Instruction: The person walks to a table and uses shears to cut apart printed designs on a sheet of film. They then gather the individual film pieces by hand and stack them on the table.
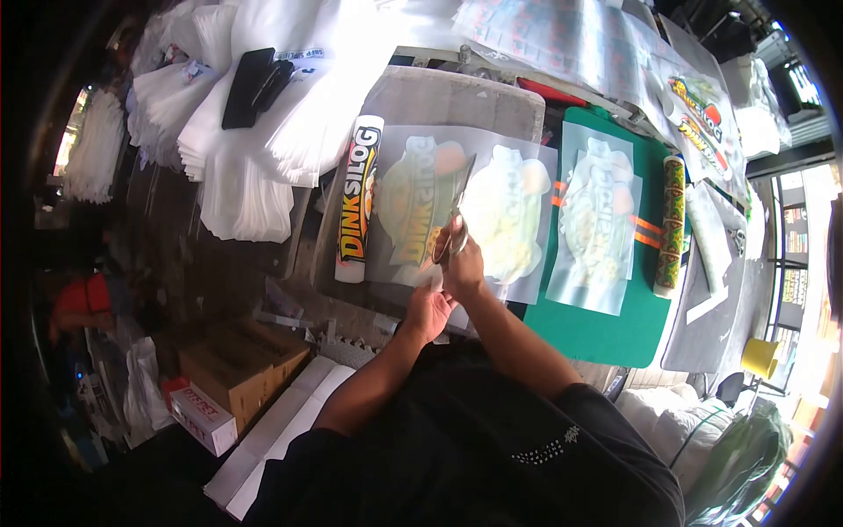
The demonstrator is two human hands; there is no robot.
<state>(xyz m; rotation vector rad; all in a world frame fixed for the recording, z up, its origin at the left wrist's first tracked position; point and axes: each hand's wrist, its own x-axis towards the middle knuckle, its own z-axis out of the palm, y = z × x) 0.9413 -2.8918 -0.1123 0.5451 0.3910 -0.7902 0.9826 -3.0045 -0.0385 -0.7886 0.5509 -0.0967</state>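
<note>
My right hand (464, 269) is closed round the handles of a pair of scissors (463, 200), whose blades point away from me over the middle of a translucent film sheet (399, 149). Reversed-looking DINKSILOG prints in pale colours show through this sheet. At its near edge, my left hand (428, 314) pinches the film, close below the right hand. The fingertips of the left hand are partly hidden. Left of the sheet lies a roll (358, 200) with DINKSILOG lettering in white and orange on black.
On the right, a green mat (588, 338) bears a stack of printed film sheets (595, 206) and a dark patterned roll (672, 228). White plastic bags (246, 198) and a black wallet-like item (250, 88) lie at the upper left. Cardboard boxes (233, 369) stand at the lower left.
</note>
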